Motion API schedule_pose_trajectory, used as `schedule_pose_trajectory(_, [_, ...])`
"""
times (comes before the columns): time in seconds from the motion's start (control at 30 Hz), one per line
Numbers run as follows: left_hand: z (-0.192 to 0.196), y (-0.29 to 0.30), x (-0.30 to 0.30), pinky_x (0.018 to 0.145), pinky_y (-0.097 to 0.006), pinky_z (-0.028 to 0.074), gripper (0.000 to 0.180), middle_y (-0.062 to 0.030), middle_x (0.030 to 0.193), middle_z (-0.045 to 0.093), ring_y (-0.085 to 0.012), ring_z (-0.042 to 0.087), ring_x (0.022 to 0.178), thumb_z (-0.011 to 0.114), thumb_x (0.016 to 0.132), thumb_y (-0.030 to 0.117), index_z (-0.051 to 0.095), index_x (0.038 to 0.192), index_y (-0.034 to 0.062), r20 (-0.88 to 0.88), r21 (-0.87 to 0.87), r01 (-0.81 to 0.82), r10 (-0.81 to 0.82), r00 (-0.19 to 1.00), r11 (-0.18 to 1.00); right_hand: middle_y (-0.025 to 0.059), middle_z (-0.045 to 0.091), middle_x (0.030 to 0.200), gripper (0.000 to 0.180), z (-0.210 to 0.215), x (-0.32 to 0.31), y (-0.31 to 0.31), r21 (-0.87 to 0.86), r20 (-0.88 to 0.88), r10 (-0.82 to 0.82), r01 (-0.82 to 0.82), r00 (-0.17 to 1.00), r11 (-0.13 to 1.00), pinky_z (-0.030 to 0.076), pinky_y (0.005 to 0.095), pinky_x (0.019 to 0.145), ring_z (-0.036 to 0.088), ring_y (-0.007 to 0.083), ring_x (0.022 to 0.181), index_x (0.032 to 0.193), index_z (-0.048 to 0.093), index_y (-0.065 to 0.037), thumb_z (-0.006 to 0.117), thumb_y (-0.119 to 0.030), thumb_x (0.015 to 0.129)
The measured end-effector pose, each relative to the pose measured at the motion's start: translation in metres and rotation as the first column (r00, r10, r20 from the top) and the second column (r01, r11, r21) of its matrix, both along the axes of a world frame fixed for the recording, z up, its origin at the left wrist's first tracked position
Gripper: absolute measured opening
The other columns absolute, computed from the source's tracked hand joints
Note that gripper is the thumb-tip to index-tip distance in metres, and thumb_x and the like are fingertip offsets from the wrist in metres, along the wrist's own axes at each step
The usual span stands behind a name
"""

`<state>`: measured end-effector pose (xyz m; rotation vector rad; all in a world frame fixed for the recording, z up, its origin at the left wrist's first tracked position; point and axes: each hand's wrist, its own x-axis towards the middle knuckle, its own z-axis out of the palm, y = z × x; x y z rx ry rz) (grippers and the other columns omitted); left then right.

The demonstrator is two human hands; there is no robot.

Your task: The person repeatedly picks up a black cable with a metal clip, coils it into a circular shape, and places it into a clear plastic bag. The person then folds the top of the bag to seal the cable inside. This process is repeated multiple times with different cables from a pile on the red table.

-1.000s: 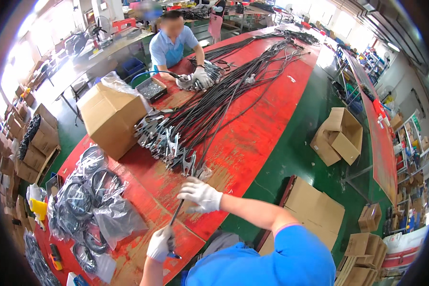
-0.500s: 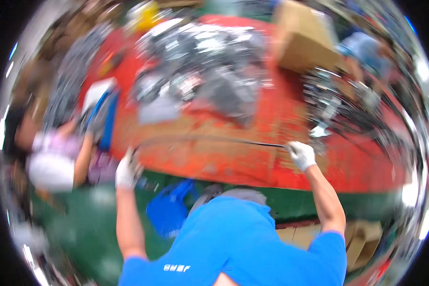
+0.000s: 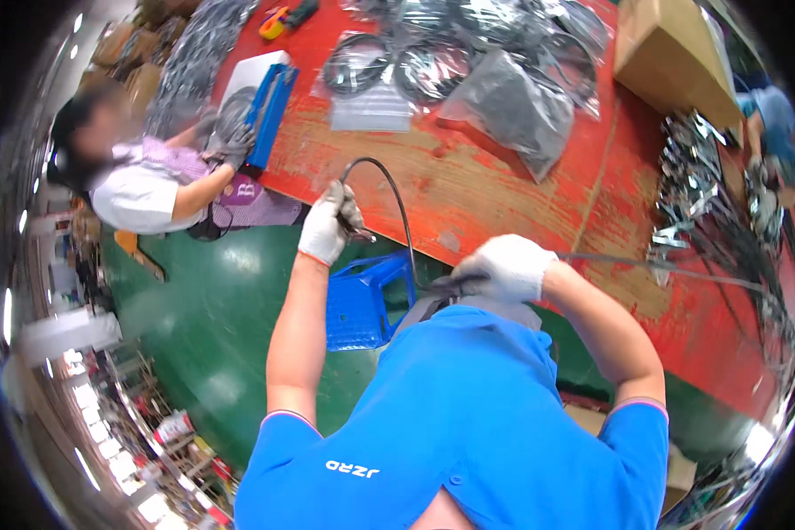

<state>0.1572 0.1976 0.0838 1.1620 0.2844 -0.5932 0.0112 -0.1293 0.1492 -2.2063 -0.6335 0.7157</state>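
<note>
A thin black cable point(image 3: 401, 199) bends in an arch between my two hands, which both wear white work gloves. My left hand point(image 3: 327, 223) is closed on one end of it, by the table's front edge; a small metal-looking piece sticks out below the fingers. Down near my lap, my right hand point(image 3: 508, 268) grips the cable lower along its length, its fingers partly hidden and smeared. A dark strand point(image 3: 654, 261) runs from behind my right wrist to the pile on the right; whether it is the same cable, I cannot tell.
On the worn red table point(image 3: 397, 190) lie bagged cable coils point(image 3: 433, 71), a grey plastic bag point(image 3: 517, 110), a cardboard box point(image 3: 676, 57) and metal-ended cables point(image 3: 693, 181). A blue stool point(image 3: 362, 305) stands below. One co-worker point(image 3: 150, 190) sits left at a blue-edged tray point(image 3: 271, 115); another works far right.
My hands have come closer together, the right one dropping toward my lap. The cable, stretched out nearly straight before, now arches. My view has turned, shifting the table's things rightward.
</note>
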Motion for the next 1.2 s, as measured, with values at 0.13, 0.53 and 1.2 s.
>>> schedule_pose_trajectory(0.13, [-0.001, -0.067, -0.054, 0.071, -0.031, 0.053, 0.039, -0.0023, 0.081, 0.064, -0.0148, 0.062, 0.074, 0.056, 0.107, 0.047, 0.061, 0.099, 0.0101, 0.01, 0.22, 0.309, -0.319, 0.948, 0.925, 0.0195, 0.074, 0.093, 0.025, -0.016, 0.014, -0.017, 0.19, 0.045, -0.1, 0.09, 0.994, 0.978, 0.055, 0.0493, 0.078, 0.07, 0.041, 0.087, 0.105, 0.076, -0.01, 0.066, -0.029, 0.092])
schedule_pose_trajectory(0.53, [0.016, -0.157, -0.079, 0.05, -0.028, 0.029, 0.039, 0.0057, 0.057, 0.039, -0.0114, 0.035, 0.049, 0.051, 0.108, 0.047, 0.06, 0.094, 0.0121, -0.327, -0.022, 0.456, -0.438, 0.838, 0.89, 0.0117, 0.075, 0.102, 0.028, -0.084, 0.018, -0.097, 0.376, 0.291, -0.493, 0.376, 0.82, 0.847, 0.055, 0.0472, 0.082, 0.07, 0.0355, 0.097, 0.112, 0.075, -0.017, 0.063, -0.038, 0.1])
schedule_pose_trajectory(1.2, [0.055, -0.005, -0.018, 0.042, -0.027, 0.022, 0.044, 0.0112, 0.054, 0.03, -0.0045, 0.028, 0.041, 0.061, 0.103, 0.053, 0.063, 0.092, 0.0108, -0.202, 0.154, 0.196, -0.163, 0.966, 0.968, 0.01, 0.072, 0.093, 0.018, -0.135, -0.054, -0.199, 0.001, 0.538, -0.456, 0.54, 0.709, 0.842, 0.057, 0.0471, 0.065, 0.071, 0.0343, 0.08, 0.116, 0.069, -0.025, 0.061, -0.032, 0.101])
